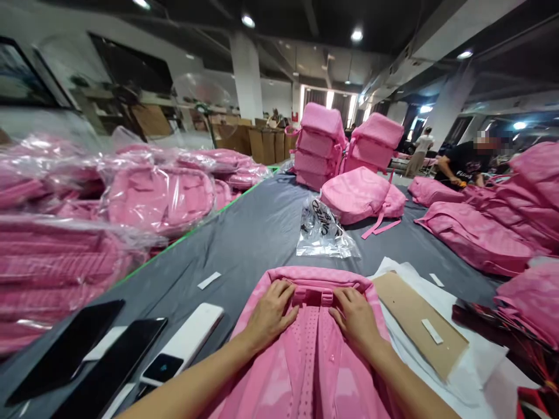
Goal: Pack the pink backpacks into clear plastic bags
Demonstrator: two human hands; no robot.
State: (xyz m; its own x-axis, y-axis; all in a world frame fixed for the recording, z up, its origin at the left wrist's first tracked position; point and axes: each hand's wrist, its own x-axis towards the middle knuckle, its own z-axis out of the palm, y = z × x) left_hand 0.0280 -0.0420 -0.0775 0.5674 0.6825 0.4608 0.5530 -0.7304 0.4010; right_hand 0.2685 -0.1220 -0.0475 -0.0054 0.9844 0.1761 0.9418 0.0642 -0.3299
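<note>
Pink backpack lies straps-up toward the tabletop's near edge; the left hand and right hand rest curled fingers beside its strap buckles, though whether they pinch anything I cannot tell. Perforated straps are probably being arranged, calling for even handling. Plastic-bagged backpacks crowd along the left edge; ceiling lamps shine overhead.

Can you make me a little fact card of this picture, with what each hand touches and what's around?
Left hand: touching the upper left part of a pink backpack
Right hand: touching its upper right part
Just beyond: clear plastic bag with black letters
Left side: white gadget with a small dark screen
Right side: brown cardboard on white paper
Farther right: person in a black shirt
</note>
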